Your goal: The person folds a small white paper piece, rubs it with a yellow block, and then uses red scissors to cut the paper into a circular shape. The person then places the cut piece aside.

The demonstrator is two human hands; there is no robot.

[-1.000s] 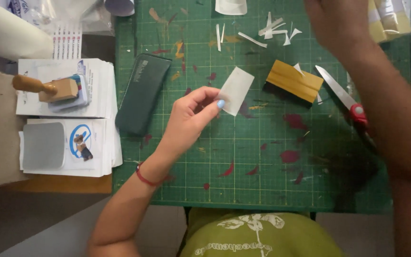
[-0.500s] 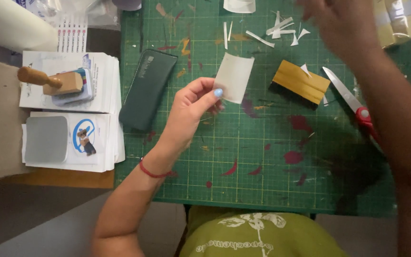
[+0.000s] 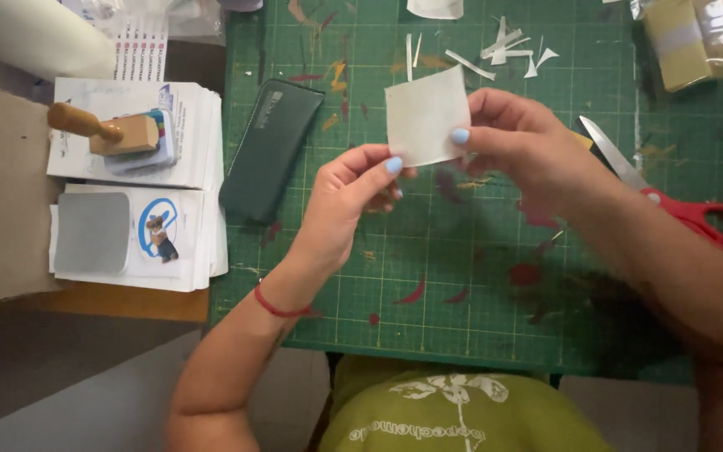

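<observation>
Above the green cutting mat (image 3: 462,276), seen from the head camera, both hands hold one small square of pale card (image 3: 425,115) up off the surface. Her left hand (image 3: 346,201) pinches the card's lower left corner between thumb and fingertips, the other fingers curled in. Her right hand (image 3: 529,146) grips the card's right edge — thumb on the near face, fingers behind it. The card is tilted a little, its top edge toward the far side of the mat.

Just beside the right forearm lie red-handled scissors (image 3: 671,197), blades partly hidden under the hand. White paper offcuts (image 3: 504,50) are scattered at the mat's far edge, and a wrapped yellowish block (image 3: 696,38) sits in the far right corner. A dark green flat case (image 3: 271,146) lies along the mat's left side, well apart from the hands.

Left of the mat, stacks of printed sheets (image 3: 140,192) carry a wooden-handled stamp (image 3: 110,134) and a grey pad (image 3: 92,233) — both untouched. A red string bracelet (image 3: 278,308) circles the left wrist.
</observation>
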